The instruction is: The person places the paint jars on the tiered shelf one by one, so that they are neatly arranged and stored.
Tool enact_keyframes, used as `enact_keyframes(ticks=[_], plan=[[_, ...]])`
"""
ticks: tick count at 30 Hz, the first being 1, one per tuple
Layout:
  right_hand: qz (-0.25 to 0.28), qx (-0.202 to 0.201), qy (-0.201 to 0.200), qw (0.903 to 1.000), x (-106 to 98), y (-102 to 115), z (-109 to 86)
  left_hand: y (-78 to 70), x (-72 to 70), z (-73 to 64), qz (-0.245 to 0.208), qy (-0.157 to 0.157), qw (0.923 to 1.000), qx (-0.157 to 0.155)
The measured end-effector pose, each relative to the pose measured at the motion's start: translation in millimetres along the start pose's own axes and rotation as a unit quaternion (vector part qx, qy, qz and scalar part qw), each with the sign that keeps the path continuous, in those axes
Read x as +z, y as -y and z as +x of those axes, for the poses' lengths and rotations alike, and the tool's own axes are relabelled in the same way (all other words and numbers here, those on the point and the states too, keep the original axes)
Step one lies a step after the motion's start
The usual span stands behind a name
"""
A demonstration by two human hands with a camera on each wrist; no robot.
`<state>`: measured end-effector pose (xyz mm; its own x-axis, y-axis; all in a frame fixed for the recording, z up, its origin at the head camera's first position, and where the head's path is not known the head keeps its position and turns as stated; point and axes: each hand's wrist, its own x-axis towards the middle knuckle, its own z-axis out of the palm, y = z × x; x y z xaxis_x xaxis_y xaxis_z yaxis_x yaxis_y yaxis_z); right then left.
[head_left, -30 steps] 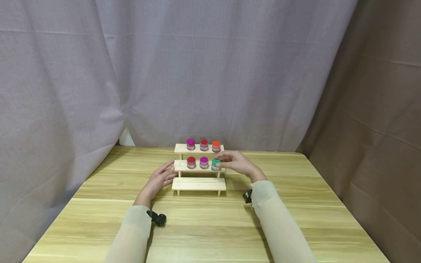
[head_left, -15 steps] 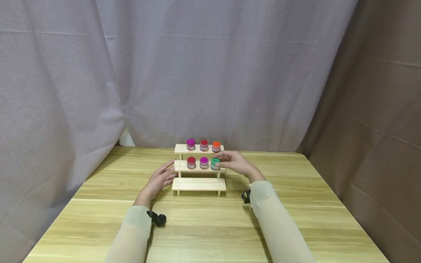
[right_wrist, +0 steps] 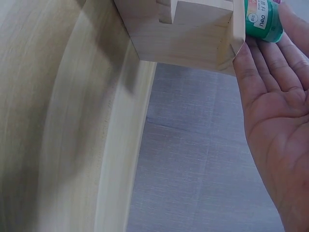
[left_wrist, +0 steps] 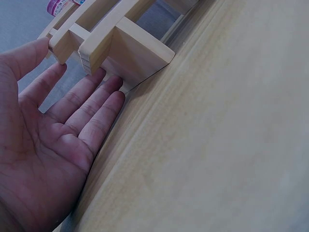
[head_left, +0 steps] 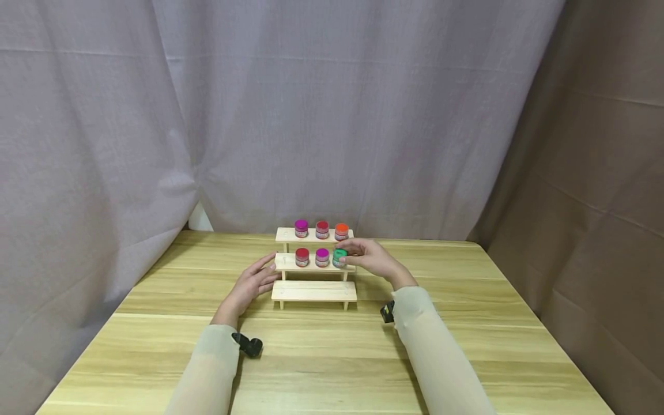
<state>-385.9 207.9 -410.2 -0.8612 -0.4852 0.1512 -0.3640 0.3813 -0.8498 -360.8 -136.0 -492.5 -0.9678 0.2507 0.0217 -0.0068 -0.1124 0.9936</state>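
A three-step wooden stand bears several small paint jars. At the right end of its middle step is a green paint jar. My right hand holds that jar between thumb and fingers; the right wrist view shows the green jar standing at the step's end. Beside it on the same step are a magenta jar and a red jar. My left hand is at the stand's left side, fingers extended. In the left wrist view its fingertips touch the stand's wooden end.
On the top step sit a purple jar, a red jar and an orange jar. The stand rests on a wood-grain table. Grey curtains hang behind the table's far edge.
The green jar has shifted slightly left along the middle step, with my right hand moving along with it. My left hand has stayed in place.
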Motion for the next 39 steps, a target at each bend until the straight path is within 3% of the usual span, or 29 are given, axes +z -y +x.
enact_keyframes(ticks=[23, 39], plan=[[-0.007, 0.011, -0.004, 0.9999, -8.0, 3.7, -7.2, 1.3, 1.4, 1.1, -0.002, 0.005, 1.0, 0.006], [-0.001, -0.012, 0.007, 0.9999, -20.2, -1.7, -19.7, -0.1, 0.5, 0.2, -0.002, 0.004, 1.0, 0.004]])
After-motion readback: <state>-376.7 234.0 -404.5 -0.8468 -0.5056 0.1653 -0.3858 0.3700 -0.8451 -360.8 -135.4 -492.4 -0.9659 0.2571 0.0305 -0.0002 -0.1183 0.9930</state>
